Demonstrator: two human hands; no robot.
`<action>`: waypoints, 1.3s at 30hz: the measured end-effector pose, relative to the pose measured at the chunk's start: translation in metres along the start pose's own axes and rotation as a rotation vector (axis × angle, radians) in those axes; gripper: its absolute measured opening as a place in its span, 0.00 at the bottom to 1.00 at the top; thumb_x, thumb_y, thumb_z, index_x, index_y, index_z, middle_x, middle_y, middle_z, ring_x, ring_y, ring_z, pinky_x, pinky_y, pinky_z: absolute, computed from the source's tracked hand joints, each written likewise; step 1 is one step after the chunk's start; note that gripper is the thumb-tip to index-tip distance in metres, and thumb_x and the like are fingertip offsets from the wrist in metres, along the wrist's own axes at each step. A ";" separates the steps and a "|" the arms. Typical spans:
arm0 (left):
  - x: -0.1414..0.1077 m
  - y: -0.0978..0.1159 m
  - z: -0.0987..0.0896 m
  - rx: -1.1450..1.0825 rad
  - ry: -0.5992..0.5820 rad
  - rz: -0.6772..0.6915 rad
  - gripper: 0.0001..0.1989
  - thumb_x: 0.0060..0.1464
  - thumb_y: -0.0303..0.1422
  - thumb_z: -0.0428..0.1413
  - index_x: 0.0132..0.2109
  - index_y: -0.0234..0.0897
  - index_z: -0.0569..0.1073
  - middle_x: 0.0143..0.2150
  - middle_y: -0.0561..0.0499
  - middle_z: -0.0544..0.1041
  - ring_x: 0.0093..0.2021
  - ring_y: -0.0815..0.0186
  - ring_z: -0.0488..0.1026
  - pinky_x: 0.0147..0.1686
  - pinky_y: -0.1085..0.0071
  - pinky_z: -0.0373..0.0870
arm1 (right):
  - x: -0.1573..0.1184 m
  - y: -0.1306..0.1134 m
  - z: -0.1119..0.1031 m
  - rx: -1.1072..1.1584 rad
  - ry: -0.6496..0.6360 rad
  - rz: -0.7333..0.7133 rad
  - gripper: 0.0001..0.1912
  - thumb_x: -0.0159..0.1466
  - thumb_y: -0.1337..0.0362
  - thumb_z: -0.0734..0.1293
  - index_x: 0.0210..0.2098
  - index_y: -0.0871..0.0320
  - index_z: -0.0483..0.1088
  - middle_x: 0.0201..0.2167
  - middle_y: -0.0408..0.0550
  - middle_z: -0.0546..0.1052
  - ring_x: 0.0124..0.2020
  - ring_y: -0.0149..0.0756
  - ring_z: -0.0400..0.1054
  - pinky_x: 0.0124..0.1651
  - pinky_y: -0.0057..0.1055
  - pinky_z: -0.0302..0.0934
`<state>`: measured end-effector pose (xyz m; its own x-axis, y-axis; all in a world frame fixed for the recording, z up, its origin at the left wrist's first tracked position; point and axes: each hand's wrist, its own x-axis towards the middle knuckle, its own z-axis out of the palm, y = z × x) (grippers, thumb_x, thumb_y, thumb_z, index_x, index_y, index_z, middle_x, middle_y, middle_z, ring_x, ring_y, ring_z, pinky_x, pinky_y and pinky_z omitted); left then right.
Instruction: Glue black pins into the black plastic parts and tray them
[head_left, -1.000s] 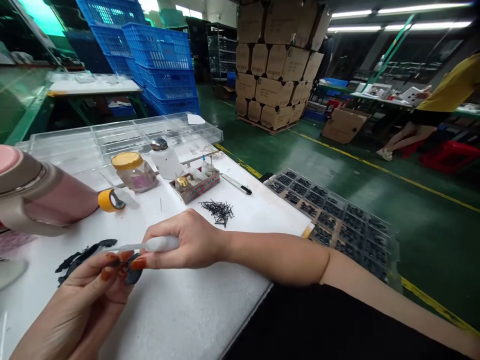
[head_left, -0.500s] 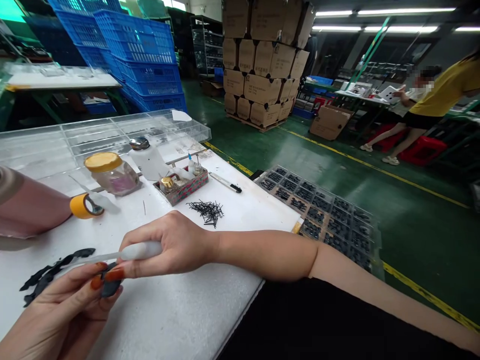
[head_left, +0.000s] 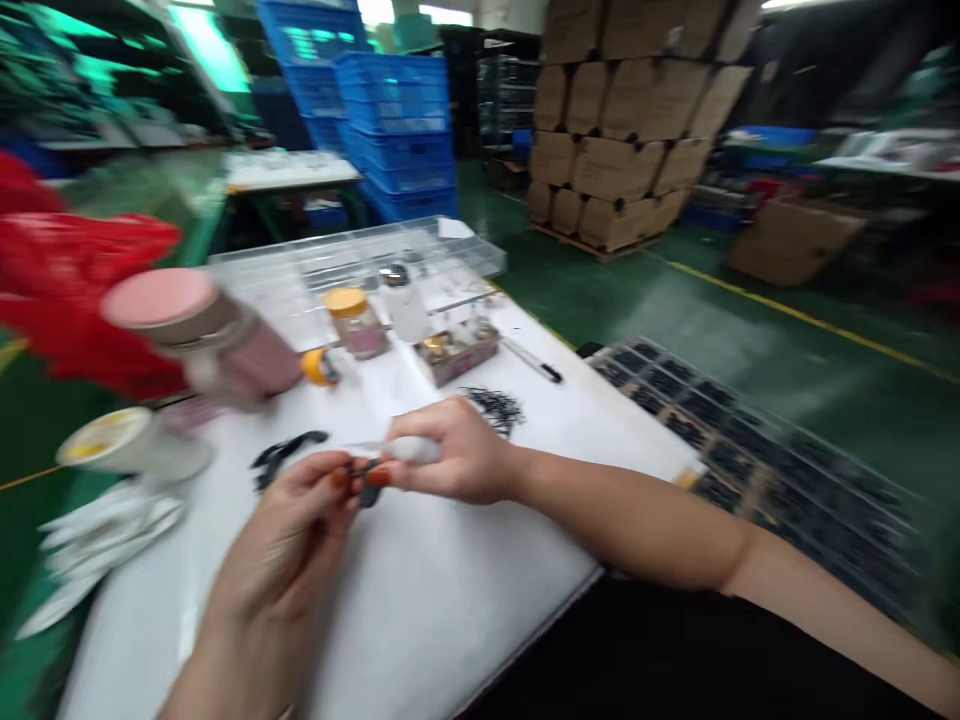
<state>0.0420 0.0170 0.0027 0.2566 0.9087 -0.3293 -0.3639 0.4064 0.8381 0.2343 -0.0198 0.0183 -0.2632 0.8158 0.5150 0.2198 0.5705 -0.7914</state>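
Note:
Between the fingertips of my left hand [head_left: 289, 535] is a small dark grey piece [head_left: 370, 494]. My right hand [head_left: 469, 455] is closed around a white squeeze bottle [head_left: 416, 450] with a long thin nozzle that points left over the left fingers. The right thumb also touches the grey piece. Motion blur and the fingers hide much of that piece. On the white tabletop [head_left: 420, 590], curved black parts [head_left: 281, 455] lie just beyond my left hand. A loose pile of thin black pins [head_left: 495, 405] lies behind my right wrist.
Behind stand a small box of bottles [head_left: 469, 355], a yellow-lidded jar [head_left: 356, 325], orange tape [head_left: 321, 367] and a craft knife [head_left: 532, 360]. A large pink cup [head_left: 255, 350] and a tipped white cup [head_left: 157, 450] are left. A compartment tray [head_left: 750, 440] sits right.
The view has swung left, so the hands and table appear farther right. The red bag and white cup have come into view. Both hands keep their hold on the piece and bottle.

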 end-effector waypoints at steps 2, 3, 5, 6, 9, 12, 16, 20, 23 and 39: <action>-0.002 -0.002 0.002 -0.043 -0.106 -0.009 0.19 0.26 0.27 0.76 0.29 0.30 0.79 0.27 0.48 0.79 0.27 0.67 0.76 0.27 0.81 0.76 | -0.001 -0.003 0.002 -0.006 0.023 0.008 0.13 0.63 0.59 0.70 0.26 0.61 0.70 0.22 0.40 0.69 0.25 0.27 0.62 0.30 0.23 0.55; -0.002 -0.002 0.001 -0.064 -0.151 -0.005 0.18 0.28 0.27 0.76 0.29 0.31 0.79 0.28 0.48 0.79 0.28 0.67 0.77 0.28 0.81 0.76 | -0.002 -0.004 0.003 -0.005 0.024 0.016 0.13 0.63 0.60 0.69 0.26 0.62 0.71 0.22 0.41 0.70 0.24 0.27 0.62 0.29 0.23 0.54; -0.002 -0.003 -0.001 -0.103 -0.214 -0.006 0.17 0.32 0.28 0.76 0.30 0.32 0.79 0.30 0.48 0.79 0.29 0.67 0.77 0.29 0.79 0.76 | -0.003 -0.006 0.002 0.002 -0.007 0.053 0.13 0.63 0.61 0.70 0.26 0.62 0.71 0.21 0.41 0.70 0.22 0.26 0.60 0.27 0.23 0.52; -0.003 -0.004 -0.001 -0.116 -0.242 -0.009 0.15 0.34 0.28 0.75 0.31 0.33 0.79 0.30 0.48 0.79 0.29 0.68 0.77 0.30 0.79 0.76 | -0.003 -0.006 0.002 -0.003 -0.020 0.066 0.13 0.63 0.60 0.70 0.25 0.62 0.71 0.20 0.40 0.69 0.22 0.25 0.59 0.26 0.23 0.51; -0.006 -0.005 -0.001 -0.136 -0.297 -0.011 0.12 0.39 0.27 0.73 0.31 0.32 0.79 0.31 0.47 0.79 0.31 0.68 0.77 0.31 0.78 0.76 | -0.005 -0.007 0.003 -0.018 -0.047 0.099 0.15 0.62 0.58 0.71 0.25 0.62 0.71 0.19 0.40 0.67 0.21 0.25 0.57 0.24 0.23 0.50; -0.008 -0.008 0.001 -0.150 -0.332 -0.013 0.11 0.40 0.27 0.73 0.31 0.31 0.79 0.32 0.46 0.79 0.33 0.67 0.77 0.32 0.77 0.75 | -0.006 -0.008 0.003 -0.033 -0.053 0.129 0.16 0.63 0.56 0.70 0.26 0.62 0.72 0.19 0.41 0.68 0.21 0.26 0.58 0.25 0.24 0.51; -0.007 -0.010 0.001 -0.157 -0.347 -0.016 0.11 0.40 0.27 0.73 0.31 0.31 0.80 0.34 0.46 0.80 0.34 0.66 0.77 0.34 0.76 0.75 | -0.006 -0.008 0.003 -0.078 -0.062 0.146 0.17 0.64 0.56 0.69 0.25 0.62 0.72 0.19 0.41 0.69 0.21 0.27 0.59 0.25 0.25 0.51; -0.006 -0.011 -0.001 -0.138 -0.341 -0.027 0.13 0.38 0.30 0.74 0.32 0.31 0.81 0.34 0.45 0.80 0.33 0.67 0.76 0.35 0.75 0.74 | -0.006 -0.009 0.002 -0.107 -0.069 0.156 0.17 0.64 0.57 0.68 0.24 0.62 0.71 0.18 0.41 0.68 0.21 0.26 0.58 0.25 0.26 0.50; -0.007 -0.010 -0.001 -0.125 -0.331 -0.020 0.14 0.38 0.30 0.74 0.32 0.31 0.81 0.34 0.45 0.80 0.34 0.66 0.76 0.35 0.74 0.74 | -0.005 -0.009 0.003 -0.113 -0.072 0.165 0.17 0.64 0.57 0.68 0.24 0.62 0.71 0.18 0.40 0.68 0.21 0.26 0.57 0.25 0.26 0.50; -0.007 -0.002 -0.002 0.116 -0.291 0.100 0.11 0.38 0.32 0.73 0.31 0.34 0.82 0.31 0.48 0.80 0.31 0.69 0.75 0.31 0.79 0.72 | -0.002 -0.013 0.000 -0.165 -0.143 0.279 0.16 0.63 0.57 0.67 0.23 0.61 0.70 0.17 0.41 0.69 0.20 0.26 0.59 0.24 0.26 0.49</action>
<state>0.0385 0.0097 0.0027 0.4759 0.8714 -0.1191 -0.2996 0.2879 0.9096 0.2320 -0.0292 0.0273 -0.2979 0.9275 0.2260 0.4476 0.3448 -0.8251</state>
